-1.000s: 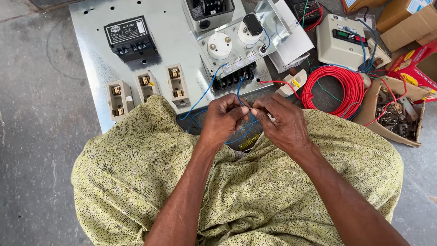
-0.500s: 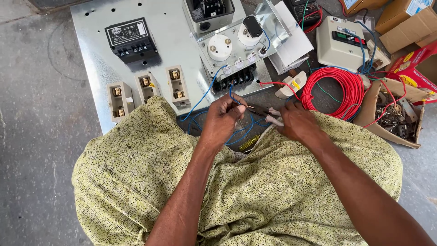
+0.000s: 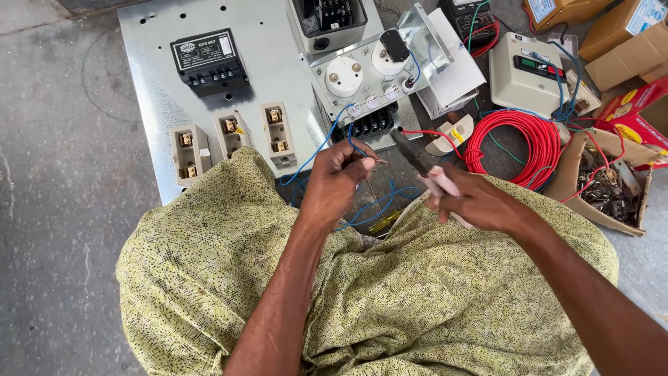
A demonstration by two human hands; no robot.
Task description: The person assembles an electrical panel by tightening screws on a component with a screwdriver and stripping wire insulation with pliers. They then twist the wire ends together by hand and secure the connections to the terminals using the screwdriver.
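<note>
— Blue wire [image 3: 332, 136], where is it?
— Pinched in the left hand [image 3: 337, 182], fingers pressed together on its bare end; it runs up to the grey metal panel [image 3: 278, 76].
— And the right hand [image 3: 480, 202]?
— Fingers wrapped round the pliers [image 3: 416, 159], near the left hand but apart, beside the red wire coil [image 3: 515, 146].

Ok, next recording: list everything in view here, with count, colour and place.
metal panel: one, grey, top centre on the floor
control unit: one, black, on the panel
fuse holders: three, cream, panel's near edge
wire coil: one, red, right of panel
switch box: one, cream, upper right
cardboard boxes: several, brown, far right
blue wire: one, pinched in left hand
pliers: one, dark, in right hand
</note>
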